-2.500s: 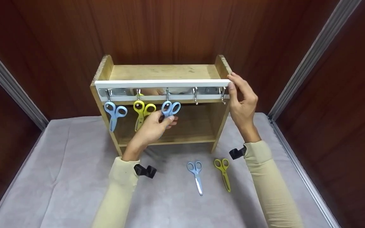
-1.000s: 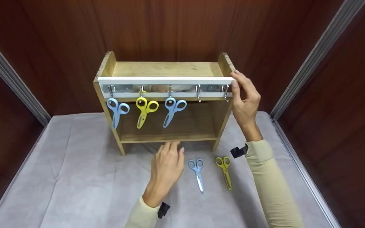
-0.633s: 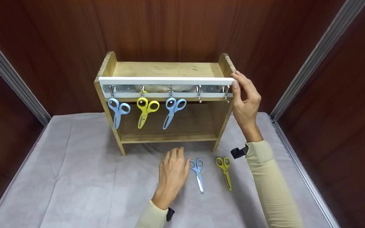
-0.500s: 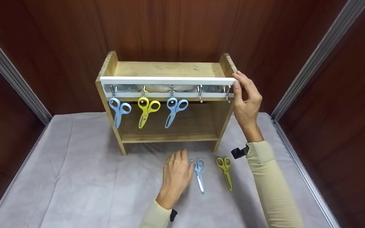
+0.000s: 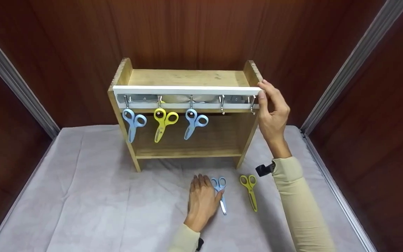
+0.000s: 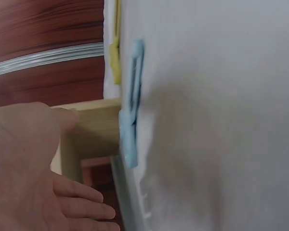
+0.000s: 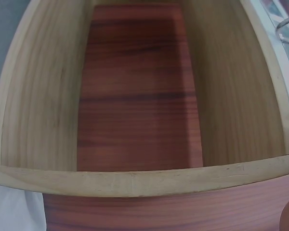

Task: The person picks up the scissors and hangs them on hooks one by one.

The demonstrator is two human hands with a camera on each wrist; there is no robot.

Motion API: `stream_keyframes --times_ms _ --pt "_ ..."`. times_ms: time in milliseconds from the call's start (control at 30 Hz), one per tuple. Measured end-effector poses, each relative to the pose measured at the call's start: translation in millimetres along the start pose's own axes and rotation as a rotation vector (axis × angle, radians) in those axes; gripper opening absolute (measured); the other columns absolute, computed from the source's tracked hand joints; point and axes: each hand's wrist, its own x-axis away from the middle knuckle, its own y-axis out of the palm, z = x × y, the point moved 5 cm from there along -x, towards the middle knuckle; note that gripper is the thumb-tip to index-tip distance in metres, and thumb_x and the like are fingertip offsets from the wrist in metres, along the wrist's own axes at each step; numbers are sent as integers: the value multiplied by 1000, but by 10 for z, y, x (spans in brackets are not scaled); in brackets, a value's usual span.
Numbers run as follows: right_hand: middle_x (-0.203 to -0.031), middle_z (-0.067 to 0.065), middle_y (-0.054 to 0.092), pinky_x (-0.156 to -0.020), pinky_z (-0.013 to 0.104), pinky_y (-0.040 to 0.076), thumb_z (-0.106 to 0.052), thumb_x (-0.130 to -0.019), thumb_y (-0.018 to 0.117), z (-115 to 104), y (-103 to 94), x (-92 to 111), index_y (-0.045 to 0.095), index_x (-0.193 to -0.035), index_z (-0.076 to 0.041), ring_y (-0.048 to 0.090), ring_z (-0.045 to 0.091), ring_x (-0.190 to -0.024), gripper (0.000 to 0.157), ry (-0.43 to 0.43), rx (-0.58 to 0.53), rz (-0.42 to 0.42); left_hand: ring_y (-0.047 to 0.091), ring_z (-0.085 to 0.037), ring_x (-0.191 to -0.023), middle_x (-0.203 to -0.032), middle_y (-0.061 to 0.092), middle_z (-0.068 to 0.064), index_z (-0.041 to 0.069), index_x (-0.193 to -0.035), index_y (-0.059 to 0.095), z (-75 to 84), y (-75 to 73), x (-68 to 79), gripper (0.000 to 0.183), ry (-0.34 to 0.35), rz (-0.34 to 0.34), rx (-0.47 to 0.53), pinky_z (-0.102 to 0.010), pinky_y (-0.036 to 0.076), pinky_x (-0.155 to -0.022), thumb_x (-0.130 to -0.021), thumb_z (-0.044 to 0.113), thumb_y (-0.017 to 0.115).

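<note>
My left hand [image 5: 202, 200] is low over the grey cloth, right beside a blue pair of scissors [image 5: 223, 206]. Its thumb overlaps them in the head view. In the left wrist view its fingers [image 6: 84, 207] are straight, hold nothing and are apart from the blue scissors [image 6: 130, 115]. My right hand [image 5: 274, 117] grips the right end of the white hook rack [image 5: 187, 90], thumb in front and fingers behind. Blue scissors [image 5: 131, 124], yellow scissors [image 5: 163, 124] and more blue scissors [image 5: 191, 124] hang from the three left hooks. The two right hooks [image 5: 223, 105] hold nothing.
The rack lies along the front of a wooden shelf unit [image 5: 187, 154]. Yellow scissors [image 5: 252, 196] lie on the cloth [image 5: 93, 196] to the right of the loose blue pair. Dark wood panels [image 5: 194, 31] enclose the back and sides.
My left hand has let go of the third hanging scissors and come down and right to the loose blue pair. My right hand stays on the rack's end.
</note>
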Motion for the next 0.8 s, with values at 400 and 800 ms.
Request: stream_keyframes --times_ms 400,800 --pt "-126 27 73 -116 31 50 5 -100 62 -4 -8 6 74 -119 8 66 38 -129 22 -4 -10 5 65 -44 -130 -137 66 -33 -15 -134 61 255 172 -40 81 -110 -152 -40 -44 57 -108 -92 52 75" --pt "-124 31 72 -115 31 50 6 -100 62 -25 -3 -2 73 -118 11 65 42 -129 22 -8 -31 7 61 -41 -137 -144 63 -29 -12 -141 59 401 347 -93 78 -172 -309 -246 -44 56 -109 -98 54 64"
